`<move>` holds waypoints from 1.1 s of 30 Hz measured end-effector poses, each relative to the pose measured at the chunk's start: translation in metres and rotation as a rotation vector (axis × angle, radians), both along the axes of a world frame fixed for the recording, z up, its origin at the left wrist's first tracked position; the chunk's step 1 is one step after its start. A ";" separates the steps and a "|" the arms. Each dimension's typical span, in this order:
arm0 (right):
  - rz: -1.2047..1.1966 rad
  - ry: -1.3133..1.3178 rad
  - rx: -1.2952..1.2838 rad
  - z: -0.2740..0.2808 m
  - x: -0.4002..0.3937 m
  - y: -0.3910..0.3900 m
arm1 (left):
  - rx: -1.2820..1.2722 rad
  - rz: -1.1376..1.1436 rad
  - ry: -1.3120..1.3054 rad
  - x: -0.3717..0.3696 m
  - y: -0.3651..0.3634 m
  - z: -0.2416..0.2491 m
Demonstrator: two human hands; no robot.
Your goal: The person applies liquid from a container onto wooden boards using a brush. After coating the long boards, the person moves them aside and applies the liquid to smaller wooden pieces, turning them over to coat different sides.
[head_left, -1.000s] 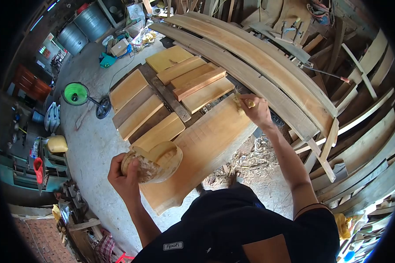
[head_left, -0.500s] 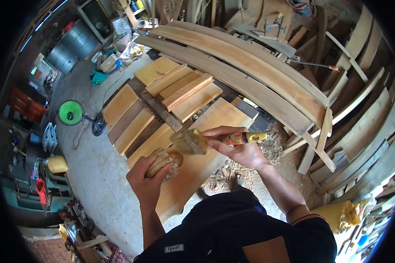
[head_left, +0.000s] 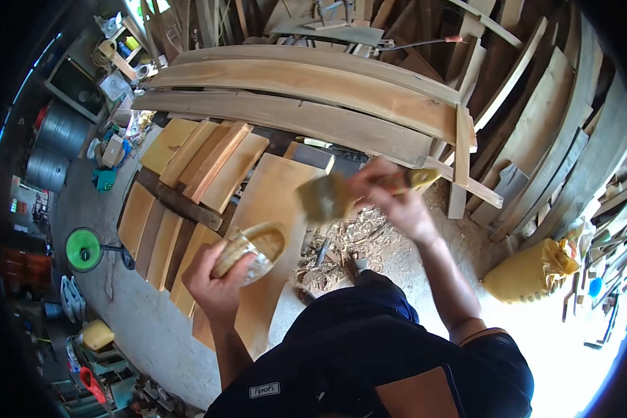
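My left hand (head_left: 214,279) is closed round a small oval bowl (head_left: 258,249) with pale crust on its outside, its opening tilted up and its inside yellowish. My right hand (head_left: 396,202) grips a wide flat brush (head_left: 325,197) by its yellow handle, slightly blurred by motion. The bristles point left, above and to the right of the bowl and apart from it. Below both hands lies a long smooth wooden board (head_left: 275,181). Left of it are several shorter wooden pieces (head_left: 219,161), laid side by side.
Long planks (head_left: 313,87) stretch across the back. More boards (head_left: 536,139) lean at the right, near a yellow sack (head_left: 529,272). Wood shavings (head_left: 352,244) cover the floor by my feet. A green fan (head_left: 83,249) stands at the left, with metal drums (head_left: 63,130) behind.
The view has turned, so the boards appear farther left. My right hand and the brush have moved right and up, away from the bowl, whose opening now shows more.
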State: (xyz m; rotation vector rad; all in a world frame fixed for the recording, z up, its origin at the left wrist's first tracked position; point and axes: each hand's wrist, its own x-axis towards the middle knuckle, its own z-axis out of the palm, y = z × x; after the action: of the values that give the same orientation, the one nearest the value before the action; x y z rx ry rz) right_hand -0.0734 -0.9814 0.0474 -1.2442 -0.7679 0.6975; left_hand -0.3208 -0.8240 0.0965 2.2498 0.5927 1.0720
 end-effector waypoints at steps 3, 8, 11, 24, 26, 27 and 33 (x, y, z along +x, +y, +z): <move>-0.310 -0.076 -0.166 -0.018 0.059 -0.039 | -0.029 0.076 -0.016 0.015 0.005 -0.005; -0.498 -0.497 -0.447 -0.063 0.145 -0.082 | -0.055 0.180 -0.076 0.032 0.013 -0.016; -0.492 -0.699 -0.593 -0.061 0.164 -0.067 | -0.043 0.329 -0.083 0.038 0.009 -0.016; -0.188 -0.674 -0.407 -0.093 0.167 0.147 | -0.097 0.569 -0.058 0.014 0.001 0.005; -0.167 -0.547 -0.550 -0.104 0.172 0.138 | -0.048 0.599 -0.087 0.003 0.015 0.001; -0.181 -0.629 -0.490 -0.100 0.171 0.125 | -0.094 0.600 -0.129 0.000 0.020 0.000; -0.259 -0.703 -0.570 -0.078 0.186 0.057 | -0.156 0.637 -0.243 -0.024 0.060 -0.015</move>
State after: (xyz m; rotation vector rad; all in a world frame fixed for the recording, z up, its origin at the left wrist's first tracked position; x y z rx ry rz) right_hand 0.1122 -0.9240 -0.0302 -2.1239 -0.9799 0.2497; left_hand -0.3445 -0.7645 0.0817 1.7898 1.2829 1.5075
